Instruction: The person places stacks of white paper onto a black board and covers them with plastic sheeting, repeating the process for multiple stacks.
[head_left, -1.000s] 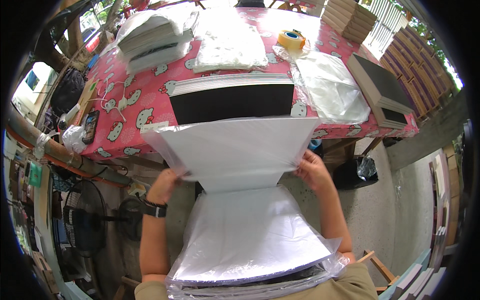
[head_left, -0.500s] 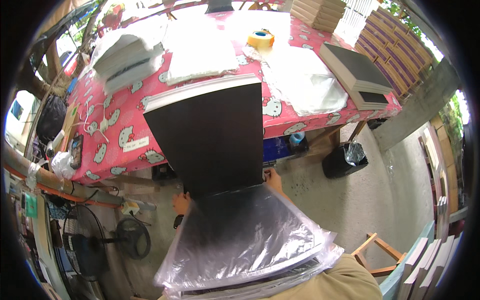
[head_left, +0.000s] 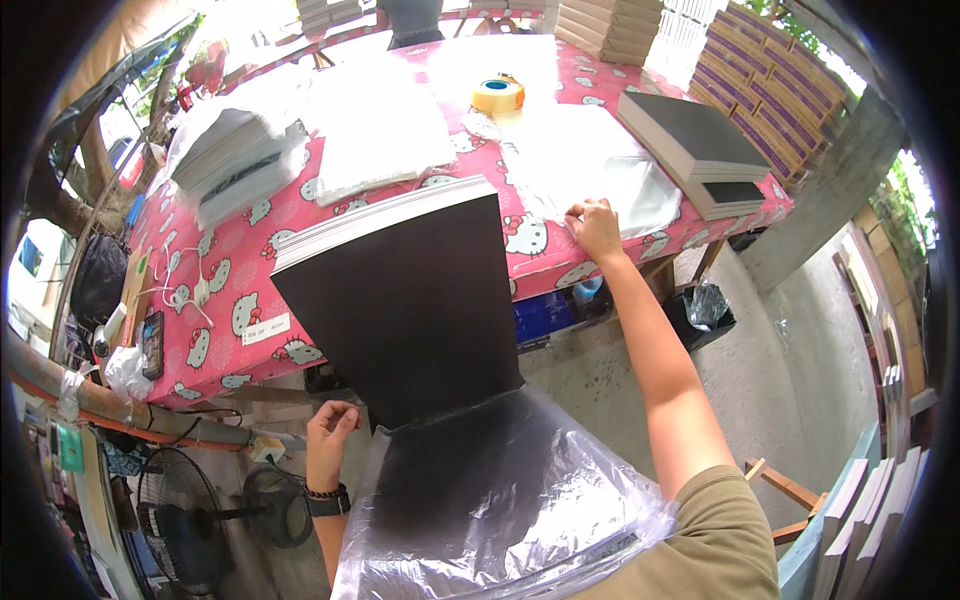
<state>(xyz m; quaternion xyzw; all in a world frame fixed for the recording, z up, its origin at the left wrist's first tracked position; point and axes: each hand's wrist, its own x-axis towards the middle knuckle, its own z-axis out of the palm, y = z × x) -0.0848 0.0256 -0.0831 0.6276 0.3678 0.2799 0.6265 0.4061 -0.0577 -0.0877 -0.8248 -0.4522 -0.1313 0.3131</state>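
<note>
stack point(head_left: 400, 310) let go, work seems shifted to clear bags point(head_left: 648, 190): your right hand point(head_left: 594, 229) bunched there, pinch unclear; left hand point(head_left: 329, 440) loosely curled, empty.

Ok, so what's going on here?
The person's right hand is at the near edge of the clear plastic sheets on the pink-covered table; whether it has a grip on one is unclear. The left hand, loosely curled and seemingly empty, is beside a black-faced stack. That stack slants from the table edge toward the person, meeting crinkled plastic film near the body.
</note>
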